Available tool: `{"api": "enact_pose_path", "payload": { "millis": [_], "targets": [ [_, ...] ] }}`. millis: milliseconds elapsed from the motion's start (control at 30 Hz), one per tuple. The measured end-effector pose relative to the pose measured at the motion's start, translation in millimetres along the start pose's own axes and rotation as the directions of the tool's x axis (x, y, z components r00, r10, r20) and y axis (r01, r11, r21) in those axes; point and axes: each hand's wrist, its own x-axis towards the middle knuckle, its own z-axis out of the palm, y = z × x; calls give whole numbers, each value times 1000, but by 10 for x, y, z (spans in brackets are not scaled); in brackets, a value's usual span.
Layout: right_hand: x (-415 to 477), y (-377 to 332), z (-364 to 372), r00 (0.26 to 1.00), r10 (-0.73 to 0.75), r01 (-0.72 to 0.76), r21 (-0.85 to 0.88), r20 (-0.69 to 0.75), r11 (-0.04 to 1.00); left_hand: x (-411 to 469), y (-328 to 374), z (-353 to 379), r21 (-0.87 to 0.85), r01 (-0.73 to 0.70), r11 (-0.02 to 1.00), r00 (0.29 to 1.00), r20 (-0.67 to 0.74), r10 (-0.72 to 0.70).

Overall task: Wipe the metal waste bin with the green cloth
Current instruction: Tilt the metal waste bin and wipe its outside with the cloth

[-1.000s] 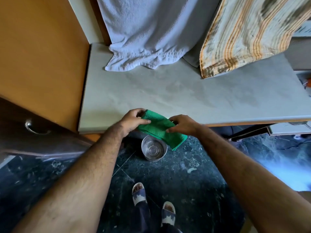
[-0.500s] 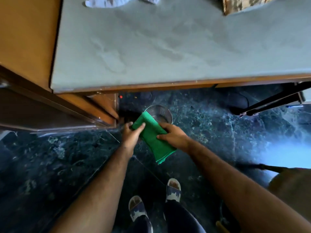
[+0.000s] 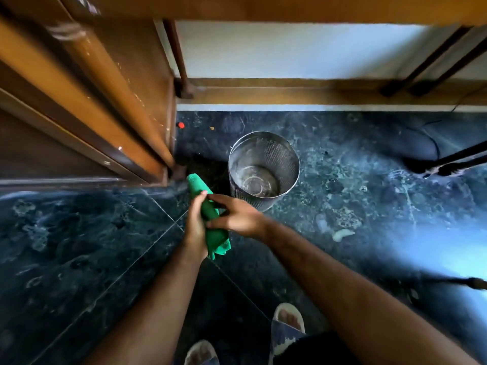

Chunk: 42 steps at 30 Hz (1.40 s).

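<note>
1. Left hand (image 3: pixel 196 227): fingers curled round the green cloth (image 3: pixel 210 219), gripping it mid-length. Cloth is folded into a long roll, top end sticking up past my fingers, bottom end hanging loose below the palm.
2. Right hand (image 3: pixel 237 216): on the cloth from the other side, thumb and fingers loosely spread and touching it. Firm pinch or just a touch — can't tell, slight blur.
3. Metal waste bin (image 3: pixel 263 168): upright on the dark marble floor (image 3: pixel 79 233), perforated wall, open top, looks empty inside. It sits just beyond my hands, slightly right; cloth isn't touching it.
4. Wooden cabinet (image 3: pixel 105 101) stands left of the bin, near it.
5. A small red bit (image 3: pixel 181 125) lies on the floor by the cabinet corner, behind the bin.
6. My sandalled feet (image 3: pixel 288 322) at bottom of view.
</note>
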Motion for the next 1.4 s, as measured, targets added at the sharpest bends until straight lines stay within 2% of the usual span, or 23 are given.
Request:
{"api": "enact_pose_path", "payload": {
  "millis": [33,67,100,167,200,300,367,433,500,567,633,667,700,733,800,867,933,1000,1100,1167,1267,1333,1400],
  "targets": [
    [37,99,-60,998,-44,45,34,-39,998,138,-33,-49,-14,4,1000,1000,23,-3],
    [90,227,-121,979,-126,124,-23,-160,992,292,-68,-105,-21,-2,1000,999,32,3],
    [149,354,-206,919,-238,182,-198,-314,963,421,-87,-145,-17,-3,1000,1000,22,3],
    [234,587,-381,771,-429,116,-558,-471,822,639,-112,-213,-27,-6,1000,1000,3,6],
    [275,688,-447,776,-436,47,-647,-456,761,725,-125,-230,-35,-18,999,1000,-1,18],
    [383,872,-531,910,-197,-181,-776,-365,604,905,-134,-202,-17,-56,998,998,-19,56],
    [455,947,-509,913,-184,-216,-814,-364,539,973,-122,-124,71,-107,992,994,-27,109],
    [491,952,-502,911,-197,-212,-821,-362,531,1022,-104,-29,207,-250,946,964,-33,262],
    [517,938,-519,908,-234,-192,-841,-348,506,996,-57,83,410,-503,761,843,41,536],
    [509,868,-540,908,-241,-184,-845,-342,502,924,-21,205,571,-690,445,659,239,713],
    [493,792,-571,912,-234,-170,-829,-337,533,879,-23,339,688,-721,78,485,421,767],
    [478,758,-585,915,-233,-158,-824,-329,544,878,-37,410,731,-676,-90,422,485,766],
    [472,731,-603,918,-234,-145,-820,-320,554,872,-56,483,758,-615,-217,387,531,754],
    [459,712,-625,918,-246,-126,-816,-312,565,865,-78,547,770,-574,-280,394,559,730],
    [437,711,-670,916,-268,-95,-809,-300,580,901,-85,628,765,-588,-264,422,568,706],
    [402,757,-726,913,-269,-90,-795,-306,600,1007,-54,673,727,-661,-187,394,548,737],
    [380,807,-782,904,-269,-85,-758,-331,647,1102,-14,729,701,-707,-95,409,515,753],
    [375,837,-850,895,-263,-89,-719,-361,689,1184,-14,826,669,-743,15,444,476,759],
    [393,887,-969,891,-247,-99,-694,-380,713,1266,-58,997,579,-774,257,511,330,794],
    [386,924,-1040,893,-232,-108,-683,-386,722,1315,-86,1100,513,-767,385,557,235,797],
    [334,999,-1113,889,-214,-119,-657,-404,744,1421,-105,1203,454,-737,501,627,181,758],
    [278,1046,-1128,883,-217,-110,-632,-417,767,1467,-94,1202,464,-684,563,682,131,720],
    [209,1090,-1122,882,-216,-79,-582,-420,809,1491,-101,1120,528,-633,566,705,92,703]
  ]
}}
